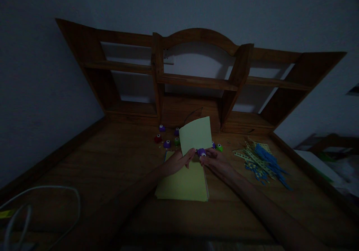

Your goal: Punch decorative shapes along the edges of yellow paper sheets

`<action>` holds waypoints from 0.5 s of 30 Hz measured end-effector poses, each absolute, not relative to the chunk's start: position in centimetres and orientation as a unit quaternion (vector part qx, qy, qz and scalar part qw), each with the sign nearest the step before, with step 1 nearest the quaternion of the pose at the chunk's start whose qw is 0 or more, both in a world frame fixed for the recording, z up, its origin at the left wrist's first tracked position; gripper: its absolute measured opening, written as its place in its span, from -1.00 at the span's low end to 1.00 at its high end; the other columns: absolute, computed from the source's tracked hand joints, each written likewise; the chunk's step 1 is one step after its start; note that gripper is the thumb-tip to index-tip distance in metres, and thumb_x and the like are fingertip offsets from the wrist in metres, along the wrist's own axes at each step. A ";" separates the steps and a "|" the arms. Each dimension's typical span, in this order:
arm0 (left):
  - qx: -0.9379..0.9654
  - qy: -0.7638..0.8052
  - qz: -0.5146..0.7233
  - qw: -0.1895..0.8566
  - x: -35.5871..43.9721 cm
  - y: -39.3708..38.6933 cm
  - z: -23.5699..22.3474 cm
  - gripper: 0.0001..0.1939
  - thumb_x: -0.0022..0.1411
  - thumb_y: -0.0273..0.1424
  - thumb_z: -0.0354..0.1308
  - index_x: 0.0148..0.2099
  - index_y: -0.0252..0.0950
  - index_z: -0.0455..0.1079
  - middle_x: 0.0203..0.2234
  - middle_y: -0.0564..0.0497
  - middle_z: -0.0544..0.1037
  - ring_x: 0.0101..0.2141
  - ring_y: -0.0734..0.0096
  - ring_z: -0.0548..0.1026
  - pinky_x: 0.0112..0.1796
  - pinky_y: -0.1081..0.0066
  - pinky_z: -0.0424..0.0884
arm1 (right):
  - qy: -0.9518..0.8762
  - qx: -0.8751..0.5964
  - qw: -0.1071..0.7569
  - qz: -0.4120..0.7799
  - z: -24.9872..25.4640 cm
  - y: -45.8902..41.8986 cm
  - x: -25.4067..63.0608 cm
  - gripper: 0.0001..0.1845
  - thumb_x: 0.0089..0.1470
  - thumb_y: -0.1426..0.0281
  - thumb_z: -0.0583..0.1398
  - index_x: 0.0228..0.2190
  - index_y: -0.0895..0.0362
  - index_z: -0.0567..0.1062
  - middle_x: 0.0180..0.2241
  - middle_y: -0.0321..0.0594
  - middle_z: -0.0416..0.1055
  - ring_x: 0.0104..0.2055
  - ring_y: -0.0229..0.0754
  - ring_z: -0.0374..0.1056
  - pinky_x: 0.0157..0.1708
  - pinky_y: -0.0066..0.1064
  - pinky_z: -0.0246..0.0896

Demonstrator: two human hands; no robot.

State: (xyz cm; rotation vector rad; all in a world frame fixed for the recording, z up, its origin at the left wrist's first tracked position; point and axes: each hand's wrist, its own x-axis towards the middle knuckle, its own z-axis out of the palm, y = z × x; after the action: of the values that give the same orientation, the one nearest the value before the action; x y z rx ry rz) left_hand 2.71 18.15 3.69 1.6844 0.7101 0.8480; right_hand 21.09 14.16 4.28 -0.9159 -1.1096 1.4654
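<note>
My left hand (pixel 179 161) is closed, pinching the lower edge of a pale yellow sheet of paper (pixel 195 134) that stands up from it, tilted away. My right hand (pixel 218 162) grips a small purple craft paper punch (pixel 201 152) at the sheet's lower right edge. Below both hands lies a stack of yellow paper (pixel 182 186). Behind the raised sheet are more small punches: a red punch (pixel 158 138), a purple punch (pixel 167 144), a dark green punch (pixel 176 141) and a bright green punch (pixel 219 147). The sheet partly hides some of them.
Punched yellow and blue paper strips (pixel 262 160) lie heaped on the right of the wooden desk (pixel 117 157). A wooden shelf unit (pixel 196 81) stands along the back. A white cable (pixel 50 186) loops at the front left. The scene is dim.
</note>
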 end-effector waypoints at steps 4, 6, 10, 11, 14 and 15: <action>0.714 0.311 0.341 0.526 2.6 18.1 3.7 -0.54 0.27 -0.02 -0.10 -0.45 -0.29 0.24 -0.62 0.08 0.29 -0.55 0.50 0.32 -0.52 0.49 0.32 | -0.459 -0.381 0.514 0.616 4.1 14.3 21.1 -0.75 -0.22 0.37 0.42 -0.42 0.15 0.54 -0.42 -0.28 0.46 -0.42 -0.30 0.32 -0.43 -0.47 0.20; 0.716 0.318 0.334 0.525 2.6 18.1 3.6 -0.54 0.27 -0.01 -0.11 -0.42 -0.30 0.24 -0.60 0.09 0.29 -0.55 0.50 0.31 -0.51 0.50 0.31 | -0.437 -0.388 0.517 0.625 4.2 14.3 21.1 -0.74 -0.24 0.36 0.43 -0.43 0.16 0.54 -0.42 -0.28 0.46 -0.42 -0.30 0.32 -0.42 -0.47 0.21; 0.731 0.313 0.322 0.515 2.6 18.2 3.4 -0.54 0.29 -0.02 -0.14 -0.39 -0.31 0.25 -0.58 0.10 0.29 -0.54 0.52 0.29 -0.48 0.50 0.30 | -0.387 -0.393 0.523 0.650 3.9 14.2 21.3 -0.78 -0.22 0.36 0.42 -0.47 0.15 0.54 -0.48 -0.31 0.45 -0.45 -0.33 0.32 -0.41 -0.49 0.22; 0.733 0.312 0.319 0.514 2.6 18.2 3.4 -0.54 0.29 -0.03 -0.14 -0.39 -0.31 0.25 -0.58 0.10 0.29 -0.53 0.52 0.29 -0.48 0.50 0.30 | -0.381 -0.393 0.521 0.655 3.8 14.2 21.4 -0.79 -0.20 0.36 0.42 -0.47 0.15 0.54 -0.49 -0.31 0.44 -0.45 -0.34 0.32 -0.41 -0.50 0.21; 0.736 0.313 0.309 0.514 2.5 18.3 3.2 -0.54 0.29 -0.03 -0.15 -0.39 -0.31 0.25 -0.56 0.09 0.29 -0.52 0.52 0.29 -0.48 0.51 0.29 | -0.367 -0.390 0.516 0.669 3.3 14.2 21.6 -0.82 -0.17 0.37 0.41 -0.47 0.14 0.55 -0.47 -0.32 0.46 -0.45 -0.36 0.32 -0.41 -0.52 0.20; 0.738 0.312 0.306 0.514 2.5 18.3 3.2 -0.54 0.30 -0.03 -0.15 -0.39 -0.31 0.25 -0.56 0.09 0.29 -0.52 0.52 0.29 -0.48 0.51 0.29 | -0.364 -0.388 0.516 0.671 3.2 14.3 21.6 -0.82 -0.17 0.37 0.41 -0.47 0.14 0.55 -0.46 -0.32 0.46 -0.45 -0.37 0.31 -0.41 -0.52 0.20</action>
State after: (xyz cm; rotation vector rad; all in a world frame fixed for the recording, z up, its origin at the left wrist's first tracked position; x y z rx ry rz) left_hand 2.54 18.32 3.20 1.7751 0.7509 0.7357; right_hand 21.61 14.26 3.20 -0.9317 -0.8736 1.6126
